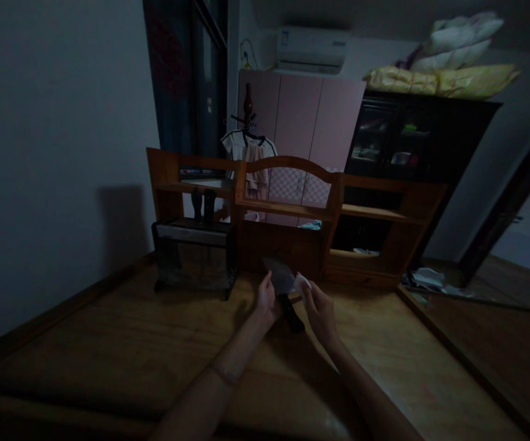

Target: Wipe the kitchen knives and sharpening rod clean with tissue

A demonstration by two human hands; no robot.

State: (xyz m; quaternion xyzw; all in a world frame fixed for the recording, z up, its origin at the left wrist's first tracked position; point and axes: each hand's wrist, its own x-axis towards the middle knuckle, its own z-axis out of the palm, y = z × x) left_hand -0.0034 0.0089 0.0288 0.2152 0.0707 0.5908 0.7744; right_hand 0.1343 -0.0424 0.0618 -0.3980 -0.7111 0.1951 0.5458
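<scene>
A kitchen knife point(279, 275) with a broad blade and a black handle point(293, 318) is held above the wooden surface, blade pointing away and handle towards me. My left hand point(267, 297) grips it from the left, thumb along the blade's edge and fingers underneath, mostly hidden. My right hand point(318, 306) pinches a small white tissue or cloth point(302, 283) against the blade's right side near the handle. To the left stands a knife block point(194, 257) with a dark frame and a see-through front. Two black knife handles point(203, 205) stick up from it.
The hands work over a wide wooden board point(191, 355) with a raised edge at right. A low wooden shelf unit point(286, 211) closes off the far side. Beyond it are pink cabinets point(295, 122), hanging clothes point(251, 150) and a dark cupboard point(430, 135). A wall point(63, 153) bounds the left.
</scene>
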